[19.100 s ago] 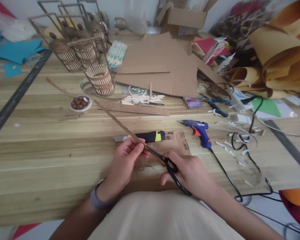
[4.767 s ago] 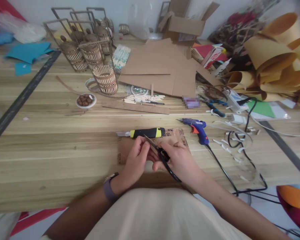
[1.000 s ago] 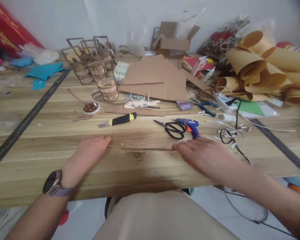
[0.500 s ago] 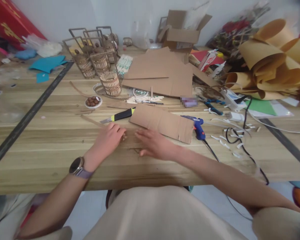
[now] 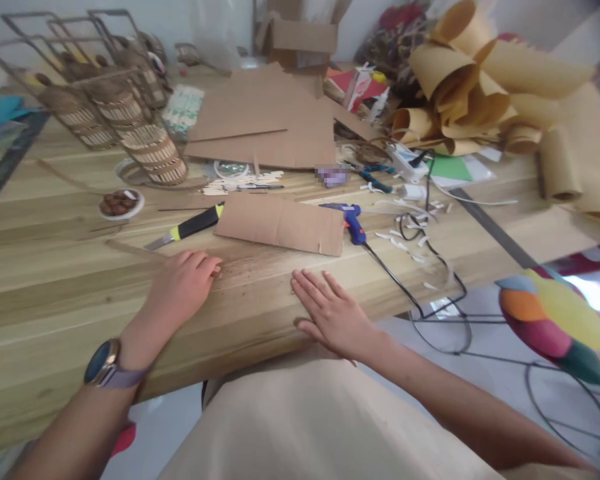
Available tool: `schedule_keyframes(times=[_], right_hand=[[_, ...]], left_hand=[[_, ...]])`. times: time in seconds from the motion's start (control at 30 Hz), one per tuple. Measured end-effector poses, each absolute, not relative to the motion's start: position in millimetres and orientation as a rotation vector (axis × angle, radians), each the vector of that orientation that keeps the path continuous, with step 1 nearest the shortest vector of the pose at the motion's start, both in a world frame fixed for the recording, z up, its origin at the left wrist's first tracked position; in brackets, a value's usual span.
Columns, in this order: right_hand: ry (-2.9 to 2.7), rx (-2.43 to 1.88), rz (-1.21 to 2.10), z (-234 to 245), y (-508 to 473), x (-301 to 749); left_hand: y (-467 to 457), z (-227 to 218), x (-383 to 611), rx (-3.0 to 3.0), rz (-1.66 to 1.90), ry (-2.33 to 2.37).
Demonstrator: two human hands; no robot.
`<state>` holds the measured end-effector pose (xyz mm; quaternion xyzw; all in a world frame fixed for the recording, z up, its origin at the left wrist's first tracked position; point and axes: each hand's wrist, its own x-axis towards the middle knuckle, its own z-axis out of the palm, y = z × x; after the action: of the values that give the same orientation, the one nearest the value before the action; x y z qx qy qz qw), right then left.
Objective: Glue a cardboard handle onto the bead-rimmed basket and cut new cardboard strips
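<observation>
My left hand (image 5: 186,283) rests on the wooden table (image 5: 220,333) with its fingers curled together; anything inside them is hidden. Flat on the wood near the front edge lies my right hand (image 5: 330,307), fingers stretched out and nothing held. Fine brown crumbs (image 5: 250,268) are scattered between the two hands. Just beyond the left hand is a utility knife (image 5: 197,223) with a black and yellow handle, its blade pointing left. A cardboard strip (image 5: 280,223) lies beside the knife, farther back than both hands. A blue glue gun (image 5: 355,227) touches or sits close to the strip's right end.
Small slatted baskets with tall handles (image 5: 155,153) stand at back left, near a white bowl (image 5: 140,204) of brown nut-like pieces. Cardboard sheets (image 5: 265,113), pliers (image 5: 375,181) and rolled brown paper (image 5: 445,73) fill the back. A black cord (image 5: 393,277) trails off the right front edge.
The view has turned to the right. My right hand has moved right and nearer the table's front edge, apart from the left, and the crumbs between them are now uncovered.
</observation>
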<state>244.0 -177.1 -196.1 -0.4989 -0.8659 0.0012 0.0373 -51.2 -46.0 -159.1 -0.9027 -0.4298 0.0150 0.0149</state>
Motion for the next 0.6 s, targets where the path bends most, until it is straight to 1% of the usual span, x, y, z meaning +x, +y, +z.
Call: schedule_keyframes(times=[0.2, 0.33, 0.5, 0.6], right_hand=[[-2.555, -1.575, -0.163, -214, -234, 310], [-2.410, -1.711, -0.228, -224, -264, 352], [-2.368, -1.889, -0.269, -220, -289, 381], [-2.300, -1.948, -0.403, -212, -296, 381]], left_hand=[[-42, -162, -44, -2.927, 0.005, -1.227], [-39, -165, -42, -2.961, -0.032, -1.164], [-36, -172, -45, -2.949, -0.050, -1.151], [-38, -170, -45, -2.945, -0.018, -1.155]])
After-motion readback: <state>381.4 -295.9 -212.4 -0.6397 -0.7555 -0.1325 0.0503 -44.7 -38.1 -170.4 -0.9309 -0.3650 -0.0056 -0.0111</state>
